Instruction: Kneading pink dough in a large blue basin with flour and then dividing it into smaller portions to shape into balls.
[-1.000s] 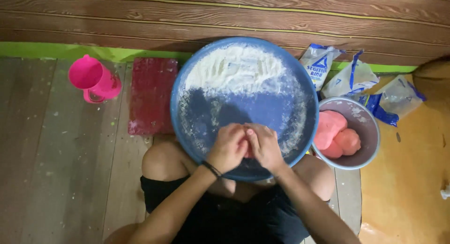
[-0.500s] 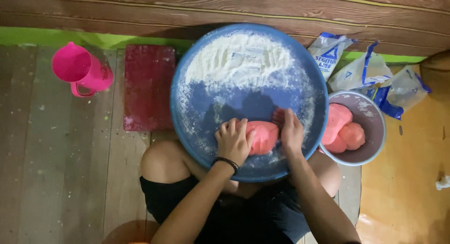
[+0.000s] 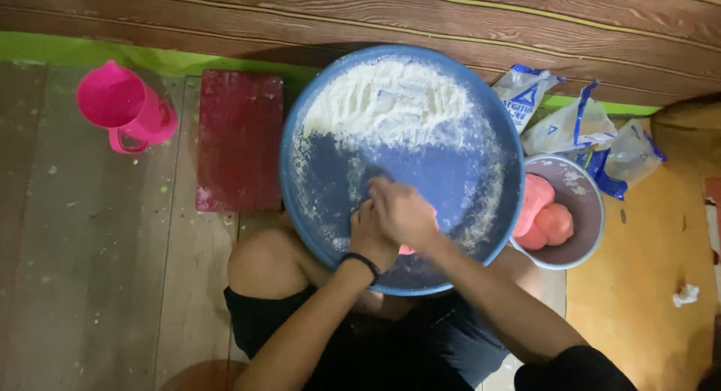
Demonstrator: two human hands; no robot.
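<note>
A large round blue tray (image 3: 315,128) rests on my knees, with a heap of white flour (image 3: 390,105) across its far half. At its near edge both my hands press together on a lump of pink dough (image 3: 407,249), of which only a sliver shows. My right hand (image 3: 405,211) lies on top. My left hand (image 3: 366,232), with a black band at the wrist, is tucked under and beside it.
A grey bowl (image 3: 586,188) with more pink dough balls (image 3: 544,214) stands right of the tray. Several white and blue flour bags (image 3: 578,124) lie behind it. A pink jug (image 3: 124,105) and a red board (image 3: 240,139) sit to the left on the plank floor.
My hands were apart on the exposed pink dough half a second ago. Now they have closed over it, the right hand on top, nearly hiding it.
</note>
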